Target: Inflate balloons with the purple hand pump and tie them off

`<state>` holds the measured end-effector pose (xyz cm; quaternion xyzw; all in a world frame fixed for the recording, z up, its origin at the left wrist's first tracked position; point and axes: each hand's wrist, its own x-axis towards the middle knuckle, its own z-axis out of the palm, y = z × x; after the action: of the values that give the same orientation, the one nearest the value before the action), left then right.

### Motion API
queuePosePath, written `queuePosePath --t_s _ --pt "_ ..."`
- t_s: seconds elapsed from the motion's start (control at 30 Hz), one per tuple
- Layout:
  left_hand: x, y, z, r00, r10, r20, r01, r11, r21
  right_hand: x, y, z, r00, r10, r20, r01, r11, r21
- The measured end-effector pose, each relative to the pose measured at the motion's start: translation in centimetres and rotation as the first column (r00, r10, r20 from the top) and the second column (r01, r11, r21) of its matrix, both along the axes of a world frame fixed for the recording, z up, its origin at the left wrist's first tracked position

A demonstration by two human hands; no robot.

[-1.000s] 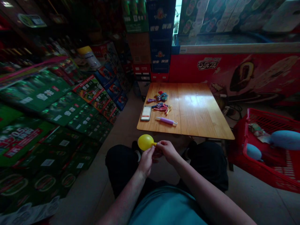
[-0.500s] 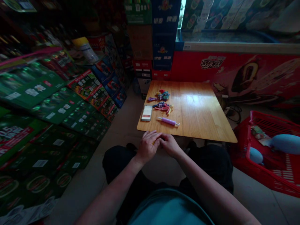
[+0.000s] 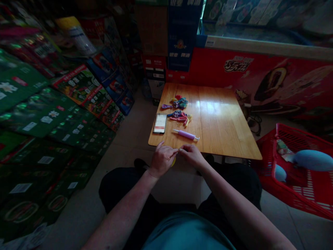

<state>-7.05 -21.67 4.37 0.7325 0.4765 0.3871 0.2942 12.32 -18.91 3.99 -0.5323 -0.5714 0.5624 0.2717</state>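
Just off the table's near edge, my left hand [image 3: 161, 160] is closed around a yellow balloon [image 3: 173, 162], of which only a small part shows below the fingers. Thumb and fingers of my right hand [image 3: 191, 155] are pinched together, meeting the left fingertips where the balloon's neck seems to be; the neck itself is mostly hidden. Beyond the hands, a purple hand pump [image 3: 186, 134] lies on the wooden table [image 3: 221, 135]. Limp balloons in several colours form a far pile [image 3: 180, 102] and a nearer pile [image 3: 179, 116]. Left of them lies a phone [image 3: 159, 123].
A red basket [image 3: 276, 156] on the right holds a long blue balloon [image 3: 313, 160] and a smaller blue one [image 3: 280, 173]. Stacked green drink cartons [image 3: 33, 107] line the left side. Behind the table stands a red-fronted freezer [image 3: 208, 69].
The overlapping hands have drawn slightly apart, leaving their fingertips touching, and more yellow shows under my left hand. The camera view has shifted a little.
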Motion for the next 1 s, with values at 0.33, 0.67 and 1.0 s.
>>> queuePosePath --t_s 0.33,0.67,1.0 --pt "-3.3 -2.0 -3.3 0.966 0.224 0.128 -0.203 0.967 -0.156 -0.8 8.1 0.2 0.824 0.134 0.551 -0.332 0.902 0.277" --pt "-5.0 -4.7 -5.2 0.918 0.357 0.173 -0.298 0.908 -0.293 -0.2 17.5 -2.8 0.649 0.023 0.76 -0.436 0.83 0.348" --pt "-5.1 -4.9 -4.5 0.934 0.338 0.116 -0.292 0.91 -0.295 -0.6 19.8 -3.6 0.7 0.045 0.713 -0.38 0.869 0.318"
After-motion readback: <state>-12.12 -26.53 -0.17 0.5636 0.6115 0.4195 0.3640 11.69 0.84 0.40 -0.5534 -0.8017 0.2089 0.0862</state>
